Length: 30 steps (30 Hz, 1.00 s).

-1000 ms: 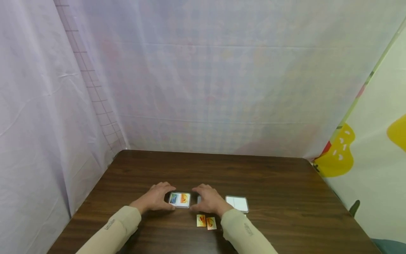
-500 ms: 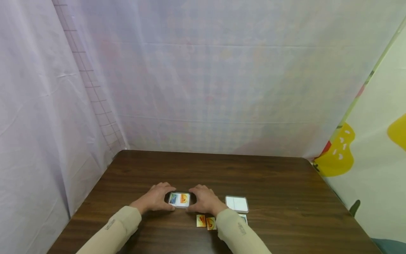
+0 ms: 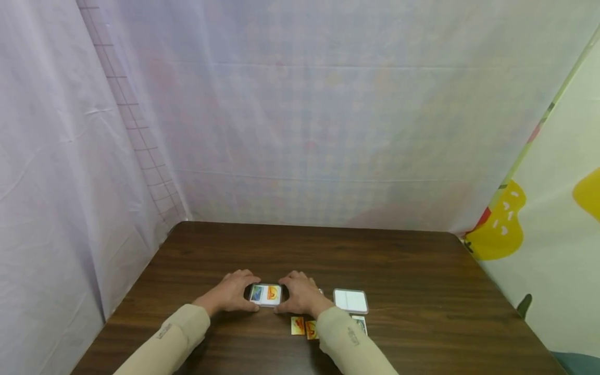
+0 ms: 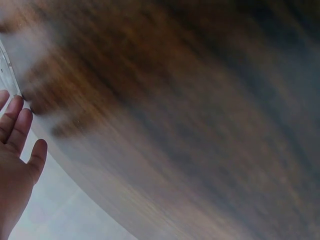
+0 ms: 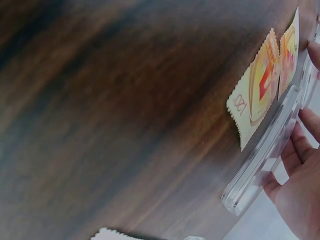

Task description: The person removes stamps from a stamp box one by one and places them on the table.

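Over my link I saw the stamp case (image 3: 265, 295) on the table (image 3: 398, 271), between both hands. The left hand (image 3: 229, 292) gripped its left end, thumb and fingers at opposite edges; the right hand (image 3: 302, 294) gripped its right end likewise. My right wrist view showed a clear case (image 5: 262, 155) just beside that hand. Nearby lay two orange stamps (image 3: 297, 325), a third stamp (image 3: 360, 323) and a white case (image 3: 350, 301).
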Tool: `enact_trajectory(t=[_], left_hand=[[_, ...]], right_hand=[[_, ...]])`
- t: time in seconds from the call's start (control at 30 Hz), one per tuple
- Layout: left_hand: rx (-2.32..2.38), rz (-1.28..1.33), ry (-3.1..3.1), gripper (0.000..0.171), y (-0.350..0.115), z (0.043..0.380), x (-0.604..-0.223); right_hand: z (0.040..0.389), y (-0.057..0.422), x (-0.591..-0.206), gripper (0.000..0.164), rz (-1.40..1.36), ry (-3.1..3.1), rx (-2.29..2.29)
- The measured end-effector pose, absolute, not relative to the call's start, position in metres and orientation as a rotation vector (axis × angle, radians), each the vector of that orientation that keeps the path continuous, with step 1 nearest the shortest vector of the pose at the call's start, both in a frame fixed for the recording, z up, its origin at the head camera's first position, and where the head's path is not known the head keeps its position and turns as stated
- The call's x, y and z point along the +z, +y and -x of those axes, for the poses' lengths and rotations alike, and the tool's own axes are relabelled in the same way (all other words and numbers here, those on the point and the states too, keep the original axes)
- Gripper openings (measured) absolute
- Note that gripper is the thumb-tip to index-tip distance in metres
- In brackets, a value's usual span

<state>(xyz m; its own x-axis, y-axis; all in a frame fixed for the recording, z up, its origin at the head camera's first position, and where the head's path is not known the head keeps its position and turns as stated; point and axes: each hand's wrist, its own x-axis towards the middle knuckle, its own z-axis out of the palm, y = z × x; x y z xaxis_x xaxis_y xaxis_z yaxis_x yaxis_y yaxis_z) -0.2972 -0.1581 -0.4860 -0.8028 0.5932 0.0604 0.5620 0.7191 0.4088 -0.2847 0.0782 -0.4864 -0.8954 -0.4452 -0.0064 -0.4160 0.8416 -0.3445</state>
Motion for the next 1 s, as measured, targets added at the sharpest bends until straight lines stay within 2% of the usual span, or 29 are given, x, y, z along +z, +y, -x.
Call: enact_trajectory(t=[1.0], left_hand=[[0.612, -0.998, 2.811, 0.063, -0.1531, 0.3006, -0.4834]], right_hand=[[0.2863, 0.0741, -0.4872, 0.068, 0.663, 2.945, -0.506]])
